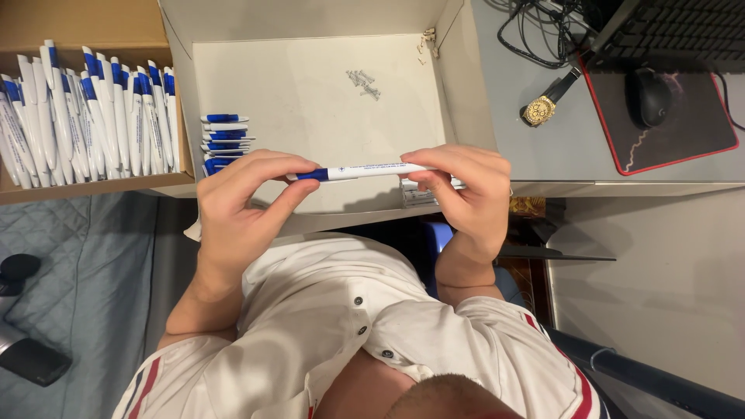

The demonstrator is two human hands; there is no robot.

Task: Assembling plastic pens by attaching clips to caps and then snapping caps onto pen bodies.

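Note:
Both my hands hold one white pen with a blue end level over the near edge of a shallow white box. My left hand pinches the blue end between thumb and fingers. My right hand wraps the white end. Inside the box, at its left wall, lies a small stack of blue-and-white pen parts. A few small metal springs lie near the box's middle.
A brown cardboard box of several white-and-blue pens stands at the left. On the grey desk at the right are a gold wristwatch, a black mouse on a red-edged pad, a keyboard and cables.

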